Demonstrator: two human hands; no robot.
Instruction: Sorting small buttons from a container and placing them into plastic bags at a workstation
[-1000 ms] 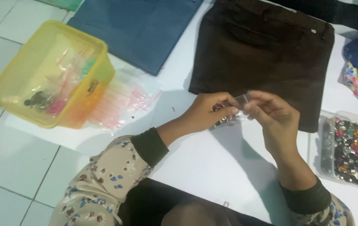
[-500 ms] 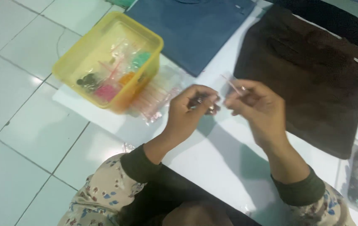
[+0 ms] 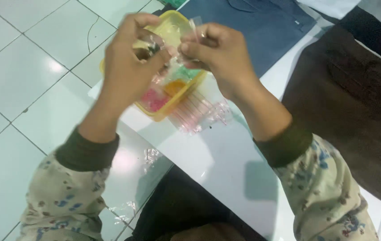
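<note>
A white bench (image 3: pixel 226 165) carries a dark brown cloth (image 3: pixel 355 116) toward its right edge, a blue cloth (image 3: pixel 261 27) at the far edge, and a yellow plastic box (image 3: pixel 172 27) at its left edge. Above that box, the left hand (image 3: pixel 130 62) and right hand (image 3: pixel 219 56) meet, the fingers of both pinched onto a small clear plastic bag (image 3: pixel 177 49) held between them.

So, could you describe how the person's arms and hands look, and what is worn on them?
Both hands, the left hand and the right hand, are bare, with no gloves; I can see no rings or watch. Each arm wears a beige sleeve printed with small blue and reddish flowers. Under it, a dark olive-green ribbed cuff shows at each wrist.
</note>
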